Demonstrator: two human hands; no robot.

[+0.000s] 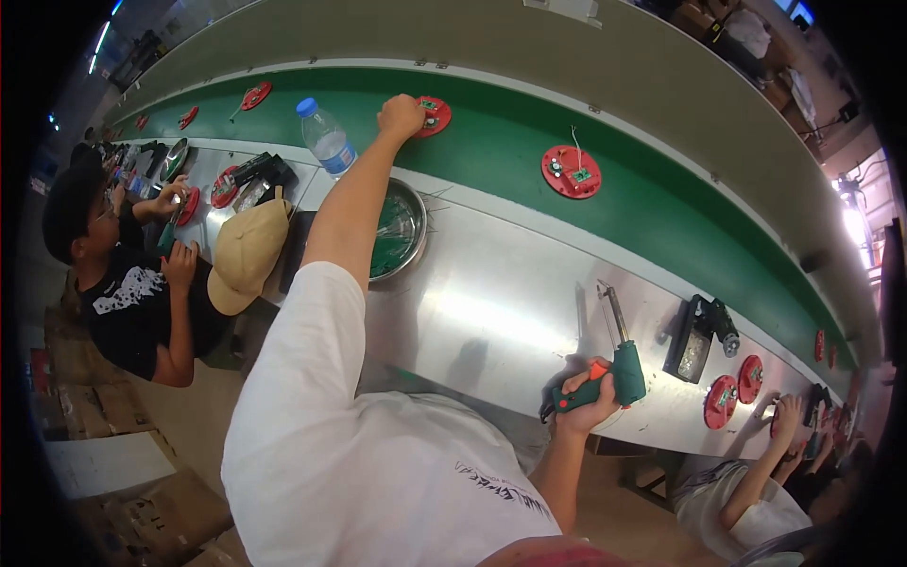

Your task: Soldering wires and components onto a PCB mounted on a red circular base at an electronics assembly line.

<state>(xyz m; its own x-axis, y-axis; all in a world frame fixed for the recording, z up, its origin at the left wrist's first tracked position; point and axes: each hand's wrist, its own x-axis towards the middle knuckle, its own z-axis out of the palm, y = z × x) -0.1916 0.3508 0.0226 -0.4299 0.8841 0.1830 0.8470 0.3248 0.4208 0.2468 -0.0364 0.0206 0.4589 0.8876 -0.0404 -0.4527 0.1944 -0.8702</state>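
From the head camera, your left hand is stretched out across the steel workbench to the green conveyor belt, fingers curled shut on the near edge of a red disc that carries a small green circuit board. The disc lies on the belt, just beyond a round metal bowl and beside a clear water bottle with a blue cap. Your right hand is down at the near edge of the bench, wrapped tightly round the grip of a green soldering gun, its tip pointing away from you. A second red disc lies further right on the belt.
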